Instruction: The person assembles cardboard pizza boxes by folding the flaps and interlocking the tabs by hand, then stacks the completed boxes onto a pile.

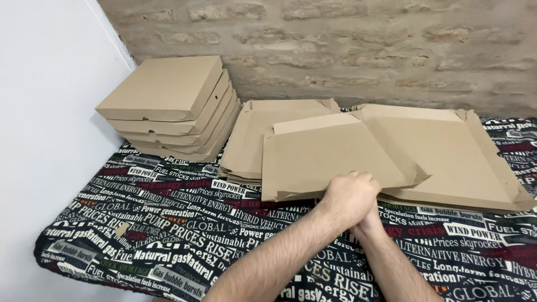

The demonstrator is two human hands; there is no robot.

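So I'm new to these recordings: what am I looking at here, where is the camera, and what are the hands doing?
There is no machine here. The one picture comes from a camera on a person's head, looking down at their own bare arms. The left hand lies over the right hand, which is mostly hidden, at the near edge of a flat cardboard box blank; the grip itself cannot be seen. Beside it lies a second blank, behind it a pile of flat blanks. At the back left stands a stack of folded boxes. Everything rests on a cloth printed with lettering, against a brick wall.
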